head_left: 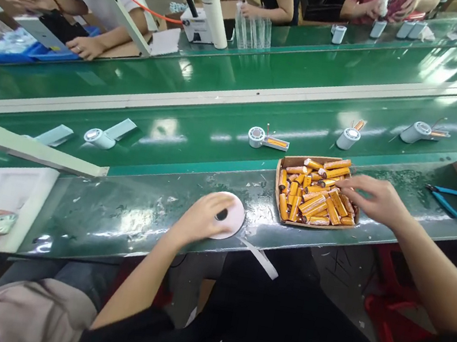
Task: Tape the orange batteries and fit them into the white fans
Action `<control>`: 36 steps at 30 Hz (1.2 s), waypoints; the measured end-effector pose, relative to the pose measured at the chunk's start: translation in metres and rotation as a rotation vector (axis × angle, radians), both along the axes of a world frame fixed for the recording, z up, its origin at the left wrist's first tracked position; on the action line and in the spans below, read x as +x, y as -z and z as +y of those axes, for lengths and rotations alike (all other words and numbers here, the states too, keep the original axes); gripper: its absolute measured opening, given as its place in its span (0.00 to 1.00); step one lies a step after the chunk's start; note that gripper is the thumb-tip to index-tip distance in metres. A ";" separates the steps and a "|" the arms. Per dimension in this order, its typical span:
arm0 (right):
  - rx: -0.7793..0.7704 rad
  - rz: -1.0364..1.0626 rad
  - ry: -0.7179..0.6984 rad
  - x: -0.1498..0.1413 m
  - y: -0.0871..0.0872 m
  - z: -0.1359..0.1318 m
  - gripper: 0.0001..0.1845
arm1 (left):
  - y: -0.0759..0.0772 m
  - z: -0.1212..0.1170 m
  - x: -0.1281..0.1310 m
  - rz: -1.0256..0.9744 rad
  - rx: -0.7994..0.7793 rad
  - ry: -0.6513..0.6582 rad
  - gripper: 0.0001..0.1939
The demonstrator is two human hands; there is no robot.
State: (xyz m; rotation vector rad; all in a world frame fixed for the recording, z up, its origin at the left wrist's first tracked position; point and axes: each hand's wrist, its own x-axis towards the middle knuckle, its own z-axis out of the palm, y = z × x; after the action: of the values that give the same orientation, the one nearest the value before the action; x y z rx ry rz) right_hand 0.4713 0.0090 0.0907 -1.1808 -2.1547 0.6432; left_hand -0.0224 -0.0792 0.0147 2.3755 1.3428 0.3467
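Right hand (375,200) touching orange battery cells (314,203) in cardboard box (309,226), left hand (202,218) resting on white tape roll (238,217).
Seemingly picking; next move likely calls for pinching one cell. Cannot tell whether either hand is gripping. Box sitting on workbench (115,219).

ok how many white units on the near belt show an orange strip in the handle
3: one beyond the cardboard box's left corner, one beyond its right side, one farthest right. Others may hide behind the beam.

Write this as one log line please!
left hand: on white roll; right hand: at orange cylinders in cardboard box; blue-handled pliers: on bench
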 end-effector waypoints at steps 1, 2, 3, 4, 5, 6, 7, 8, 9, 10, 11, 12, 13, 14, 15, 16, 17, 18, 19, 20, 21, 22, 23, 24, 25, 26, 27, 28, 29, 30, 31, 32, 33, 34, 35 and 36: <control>0.014 0.051 0.075 0.014 0.003 -0.022 0.08 | 0.005 -0.025 -0.014 0.085 -0.016 -0.022 0.34; 0.026 0.091 0.138 0.021 0.005 -0.041 0.07 | 0.009 -0.044 -0.023 0.156 -0.021 -0.048 0.35; 0.032 0.120 0.184 0.022 0.007 -0.057 0.06 | 0.010 -0.056 -0.028 0.205 -0.015 -0.066 0.34; 0.028 0.143 0.209 0.017 0.007 -0.068 0.06 | 0.009 -0.062 -0.028 0.224 0.006 -0.075 0.31; 0.007 0.162 0.207 0.007 0.006 -0.076 0.06 | 0.005 -0.063 -0.023 0.216 0.048 -0.075 0.29; -0.038 0.176 0.175 -0.008 0.005 -0.082 0.07 | -0.001 -0.059 -0.015 0.185 0.114 -0.073 0.27; -0.101 0.181 0.113 -0.026 0.002 -0.086 0.10 | -0.008 -0.053 -0.003 0.139 0.204 -0.077 0.27; -0.173 0.171 0.028 -0.045 0.000 -0.089 0.13 | -0.017 -0.045 0.010 0.084 0.312 -0.086 0.28; -0.237 0.138 -0.078 -0.065 -0.002 -0.091 0.17 | -0.027 -0.038 0.025 0.025 0.423 -0.097 0.31; -0.280 0.087 -0.186 -0.084 -0.004 -0.092 0.20 | -0.036 -0.031 0.039 -0.032 0.521 -0.097 0.33; -0.299 0.029 -0.279 -0.100 -0.004 -0.094 0.22 | -0.045 -0.025 0.052 -0.081 0.597 -0.083 0.34; -0.295 -0.027 -0.344 -0.113 -0.003 -0.096 0.22 | -0.052 -0.021 0.062 -0.122 0.646 -0.060 0.34; -0.282 -0.071 -0.382 -0.123 -0.001 -0.098 0.21 | -0.056 -0.018 0.069 -0.153 0.669 -0.040 0.33; -0.269 -0.101 -0.400 -0.130 0.003 -0.101 0.20 | -0.058 -0.016 0.072 -0.178 0.673 -0.036 0.32; -0.260 -0.120 -0.406 -0.134 0.006 -0.105 0.19 | -0.057 -0.015 0.073 -0.201 0.660 -0.060 0.32; -0.255 -0.135 -0.406 -0.135 0.010 -0.108 0.19 | -0.053 -0.015 0.071 -0.228 0.629 -0.113 0.33; -0.247 -0.156 -0.406 -0.135 0.014 -0.110 0.20 | -0.047 -0.017 0.068 -0.258 0.579 -0.185 0.35; -0.237 -0.179 -0.404 -0.132 0.016 -0.111 0.21 | -0.039 -0.019 0.064 -0.287 0.518 -0.263 0.35; -0.227 -0.201 -0.398 -0.129 0.017 -0.110 0.21 | -0.030 -0.023 0.060 -0.313 0.455 -0.332 0.35; -0.218 -0.222 -0.391 -0.126 0.017 -0.106 0.20 | -0.021 -0.027 0.058 -0.335 0.398 -0.387 0.34; -0.210 -0.239 -0.384 -0.122 0.015 -0.099 0.18 | -0.013 -0.031 0.057 -0.352 0.353 -0.426 0.33; -0.192 -0.255 -0.356 -0.119 0.013 -0.089 0.17 | -0.005 -0.036 0.057 -0.368 0.325 -0.451 0.32; -0.155 -0.277 -0.292 -0.116 0.009 -0.076 0.17 | 0.000 -0.039 0.059 -0.383 0.310 -0.467 0.32; -0.102 -0.308 -0.195 -0.114 0.005 -0.061 0.17 | 0.004 -0.042 0.062 -0.396 0.303 -0.473 0.33; -0.040 -0.354 -0.077 -0.114 0.002 -0.045 0.18 | 0.007 -0.044 0.066 -0.406 0.303 -0.468 0.33; 0.019 -0.416 0.043 -0.115 0.000 -0.029 0.18 | 0.009 -0.044 0.070 -0.412 0.308 -0.455 0.33; 0.063 -0.492 0.141 -0.117 -0.001 -0.014 0.18 | 0.010 -0.043 0.074 -0.414 0.316 -0.438 0.33; 0.081 -0.572 0.201 -0.119 -0.001 0.000 0.19 | 0.011 -0.041 0.077 -0.411 0.324 -0.419 0.32; 0.072 -0.646 0.217 -0.122 0.000 0.011 0.19 | 0.011 -0.038 0.080 -0.405 0.331 -0.402 0.32; 0.055 -0.704 0.212 -0.125 0.003 0.019 0.18 | 0.012 -0.036 0.082 -0.397 0.336 -0.389 0.32; 0.040 -0.740 0.200 -0.127 0.006 0.025 0.17 | 0.013 -0.034 0.084 -0.389 0.338 -0.378 0.32; 0.032 -0.748 0.182 -0.128 0.009 0.029 0.16 | 0.015 -0.033 0.085 -0.382 0.340 -0.369 0.32; 0.029 -0.731 0.162 -0.128 0.012 0.032 0.16 | 0.016 -0.033 0.086 -0.377 0.342 -0.359 0.32; 0.031 -0.700 0.142 -0.128 0.015 0.033 0.15 | 0.017 -0.033 0.087 -0.373 0.346 -0.351 0.32; 0.033 -0.664 0.123 -0.126 0.017 0.034 0.15 | 0.018 -0.033 0.089 -0.371 0.352 -0.342 0.32; 0.033 -0.633 0.113 -0.124 0.018 0.035 0.15 | 0.018 -0.034 0.091 -0.370 0.359 -0.332 0.33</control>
State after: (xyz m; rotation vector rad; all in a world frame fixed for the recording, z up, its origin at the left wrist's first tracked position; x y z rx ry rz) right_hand 0.3474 0.0436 0.0730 -1.6345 -2.5594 0.1879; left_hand 0.0690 -0.1128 -0.0029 2.1874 1.5871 1.1468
